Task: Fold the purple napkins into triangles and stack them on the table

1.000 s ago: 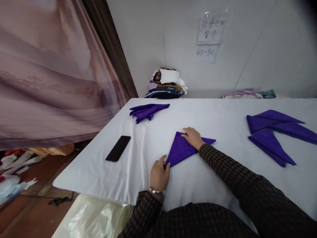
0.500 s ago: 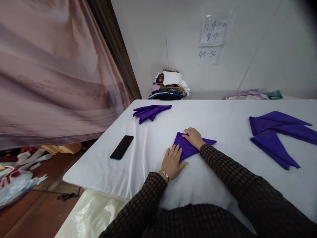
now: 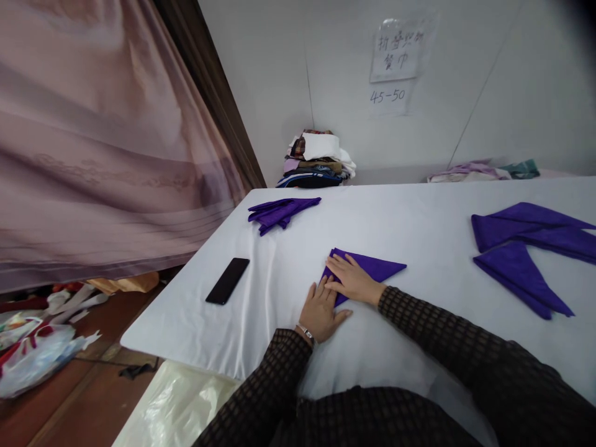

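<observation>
A purple cloth napkin (image 3: 375, 267), folded into a small triangle, lies on the white-covered table (image 3: 419, 236) in front of me. My left hand (image 3: 321, 313) rests flat on the near left corner of the napkin, fingers stretched out. My right hand (image 3: 354, 280) lies flat across the napkin's middle, fingers extended and partly overlapping the left hand's fingertips. Neither hand grips anything.
A black phone (image 3: 228, 280) lies at the table's left. A folded purple napkin pile (image 3: 279, 211) sits at the far left, unfolded purple napkins (image 3: 526, 248) at the right. Stacked fabrics (image 3: 319, 158) stand by the wall. A pink curtain (image 3: 93, 143) hangs left.
My left hand has folded the napkin's near corner over and now lies flat on it. My right hand has slid from the far corner toward me onto the middle.
</observation>
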`<control>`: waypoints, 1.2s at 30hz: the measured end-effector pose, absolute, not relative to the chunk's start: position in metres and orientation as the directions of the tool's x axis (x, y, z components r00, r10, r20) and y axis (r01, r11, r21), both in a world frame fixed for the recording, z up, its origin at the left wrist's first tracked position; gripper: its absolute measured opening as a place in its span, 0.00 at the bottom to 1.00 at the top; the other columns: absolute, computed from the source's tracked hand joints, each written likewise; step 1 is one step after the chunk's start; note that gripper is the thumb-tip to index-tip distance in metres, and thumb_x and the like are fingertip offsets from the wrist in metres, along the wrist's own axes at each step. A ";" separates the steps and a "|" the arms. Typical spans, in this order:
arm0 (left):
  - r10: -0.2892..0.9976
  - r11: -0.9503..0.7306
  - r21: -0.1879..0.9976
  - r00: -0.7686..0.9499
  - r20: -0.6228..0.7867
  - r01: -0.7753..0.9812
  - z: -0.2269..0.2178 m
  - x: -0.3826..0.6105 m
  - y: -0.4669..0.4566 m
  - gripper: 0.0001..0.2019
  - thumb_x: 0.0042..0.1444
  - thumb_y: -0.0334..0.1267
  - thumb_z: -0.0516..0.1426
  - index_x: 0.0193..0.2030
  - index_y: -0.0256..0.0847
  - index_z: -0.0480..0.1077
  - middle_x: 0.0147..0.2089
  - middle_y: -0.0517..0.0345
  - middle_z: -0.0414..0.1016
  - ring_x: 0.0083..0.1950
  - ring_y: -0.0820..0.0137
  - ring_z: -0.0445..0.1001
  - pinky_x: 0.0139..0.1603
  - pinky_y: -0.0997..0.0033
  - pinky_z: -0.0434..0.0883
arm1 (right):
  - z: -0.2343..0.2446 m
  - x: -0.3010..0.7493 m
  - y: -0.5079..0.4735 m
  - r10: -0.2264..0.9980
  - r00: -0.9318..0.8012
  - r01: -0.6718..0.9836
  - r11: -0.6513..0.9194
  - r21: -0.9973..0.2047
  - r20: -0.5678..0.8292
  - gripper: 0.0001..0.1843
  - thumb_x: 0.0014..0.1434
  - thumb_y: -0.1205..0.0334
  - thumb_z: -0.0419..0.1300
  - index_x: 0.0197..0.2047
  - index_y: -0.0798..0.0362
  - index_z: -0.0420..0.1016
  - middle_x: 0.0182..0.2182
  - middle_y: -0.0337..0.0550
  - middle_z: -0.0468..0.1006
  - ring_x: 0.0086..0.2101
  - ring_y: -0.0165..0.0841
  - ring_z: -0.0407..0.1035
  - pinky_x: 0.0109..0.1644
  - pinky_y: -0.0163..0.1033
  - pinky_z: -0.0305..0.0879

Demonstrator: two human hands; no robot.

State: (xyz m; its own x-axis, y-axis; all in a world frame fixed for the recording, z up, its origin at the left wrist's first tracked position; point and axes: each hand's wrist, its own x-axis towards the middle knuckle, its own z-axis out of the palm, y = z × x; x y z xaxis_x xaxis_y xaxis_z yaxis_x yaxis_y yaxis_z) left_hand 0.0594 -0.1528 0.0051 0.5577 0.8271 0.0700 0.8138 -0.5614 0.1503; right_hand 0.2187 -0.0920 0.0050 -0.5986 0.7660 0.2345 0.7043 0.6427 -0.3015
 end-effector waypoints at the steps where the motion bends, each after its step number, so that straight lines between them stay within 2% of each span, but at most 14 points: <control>1: 0.825 -0.564 0.149 0.560 0.073 0.812 0.005 0.059 -0.153 0.36 0.58 0.59 0.44 0.64 0.31 0.53 0.66 0.38 0.55 0.68 0.55 0.48 0.63 0.46 0.53 | 0.004 0.221 -0.087 0.775 -0.593 0.716 0.632 -0.298 0.218 0.32 0.63 0.45 0.44 0.64 0.56 0.55 0.62 0.52 0.58 0.62 0.42 0.46 0.64 0.53 0.41; 5: 0.820 -0.571 0.152 0.567 0.075 0.806 0.005 0.059 -0.153 0.36 0.58 0.59 0.44 0.65 0.33 0.52 0.66 0.40 0.54 0.68 0.55 0.49 0.64 0.46 0.52 | 0.000 0.231 -0.069 0.793 -0.589 0.743 0.608 -0.281 0.156 0.34 0.63 0.44 0.44 0.64 0.58 0.54 0.63 0.54 0.56 0.63 0.42 0.46 0.64 0.54 0.41; 9: 0.823 -0.567 0.149 0.563 0.070 0.810 0.005 0.059 -0.153 0.36 0.58 0.58 0.44 0.64 0.32 0.52 0.66 0.41 0.54 0.68 0.56 0.48 0.64 0.47 0.52 | -0.006 0.234 -0.064 0.783 -0.604 0.737 0.620 -0.269 0.151 0.33 0.63 0.45 0.44 0.64 0.56 0.55 0.63 0.52 0.55 0.63 0.40 0.45 0.64 0.53 0.40; 14: 0.825 -0.565 0.144 0.562 0.069 0.812 0.006 0.059 -0.153 0.35 0.58 0.59 0.44 0.64 0.33 0.53 0.67 0.41 0.54 0.68 0.56 0.49 0.64 0.47 0.52 | 0.001 0.234 -0.063 0.796 -0.595 0.737 0.596 -0.319 0.112 0.33 0.63 0.44 0.43 0.64 0.56 0.55 0.64 0.53 0.54 0.63 0.40 0.45 0.64 0.54 0.40; 20: 0.820 -0.572 0.141 0.567 0.079 0.808 0.004 0.058 -0.151 0.35 0.58 0.58 0.46 0.64 0.34 0.52 0.67 0.41 0.53 0.69 0.57 0.48 0.64 0.46 0.52 | 0.018 0.234 -0.096 0.742 -0.642 0.669 0.666 -0.331 0.195 0.34 0.63 0.42 0.43 0.65 0.54 0.53 0.65 0.51 0.52 0.64 0.41 0.40 0.65 0.54 0.35; 23: 0.812 -0.583 0.137 0.576 0.093 0.801 0.001 0.057 -0.150 0.35 0.58 0.58 0.45 0.65 0.36 0.50 0.68 0.43 0.51 0.69 0.58 0.48 0.64 0.46 0.53 | 0.014 0.243 -0.116 0.723 -0.666 0.653 0.684 -0.325 0.183 0.37 0.61 0.40 0.44 0.66 0.54 0.51 0.64 0.52 0.52 0.64 0.41 0.41 0.65 0.53 0.33; 28: 0.808 -0.588 0.104 0.579 0.109 0.802 -0.003 0.055 -0.146 0.34 0.59 0.57 0.44 0.64 0.33 0.53 0.67 0.40 0.53 0.68 0.57 0.50 0.64 0.48 0.53 | 0.001 0.279 -0.119 0.743 -0.651 0.689 0.664 -0.290 0.155 0.37 0.60 0.40 0.47 0.66 0.53 0.51 0.65 0.52 0.51 0.64 0.41 0.41 0.65 0.55 0.33; 32: 0.797 -0.602 0.095 0.588 0.136 0.793 -0.003 0.054 -0.145 0.33 0.59 0.56 0.45 0.64 0.35 0.53 0.66 0.42 0.54 0.68 0.57 0.50 0.63 0.48 0.54 | -0.004 0.315 -0.104 0.766 -0.624 0.722 0.641 -0.261 0.154 0.34 0.61 0.42 0.48 0.65 0.50 0.52 0.64 0.51 0.53 0.64 0.41 0.43 0.65 0.55 0.31; 36: 0.805 -0.592 0.093 0.581 0.119 0.800 -0.001 0.055 -0.145 0.33 0.59 0.56 0.44 0.64 0.33 0.54 0.67 0.41 0.54 0.68 0.57 0.51 0.63 0.49 0.54 | -0.009 0.355 -0.085 0.847 -0.518 0.804 0.529 -0.272 0.118 0.32 0.62 0.44 0.48 0.65 0.48 0.54 0.64 0.48 0.52 0.64 0.41 0.43 0.64 0.57 0.33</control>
